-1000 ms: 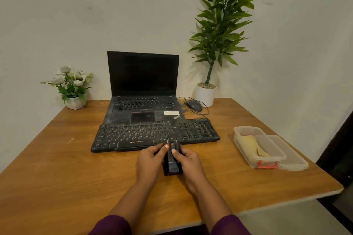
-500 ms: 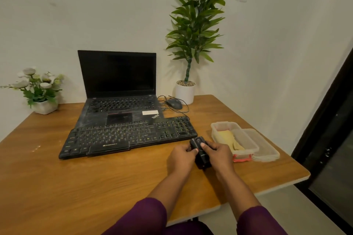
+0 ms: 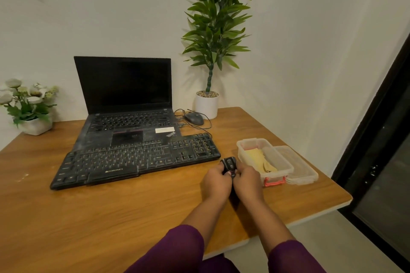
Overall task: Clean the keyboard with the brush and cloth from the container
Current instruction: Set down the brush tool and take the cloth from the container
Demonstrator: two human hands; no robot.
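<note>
Both hands meet over a small black device point(image 3: 229, 165) on the wooden table point(image 3: 111, 217), just off the right end of the keyboard point(image 3: 133, 162); the left hand point(image 3: 216, 180) is curled closed around the device's left side, fingers wrapped over its edge, and the right hand point(image 3: 248, 182) grips the right side in the same way, so that only the device's far end (a dark face with a small button-like mark) shows between them; what the device is I cannot tell. The black keyboard lies flat in front of an open laptop point(image 3: 126, 104) with a dark screen, its keys dusty. The clear plastic container point(image 3: 264, 159) sits just beside the right hand, open, with a yellowish cloth point(image 3: 259, 159) lying inside; its lid point(image 3: 299, 168) rests against its right side. No brush can be made out in the container. A corded mouse point(image 3: 194, 118) lies behind the keyboard near a potted plant point(image 3: 213, 35); a small flower pot point(image 3: 28, 106) stands at the table's far left.
</note>
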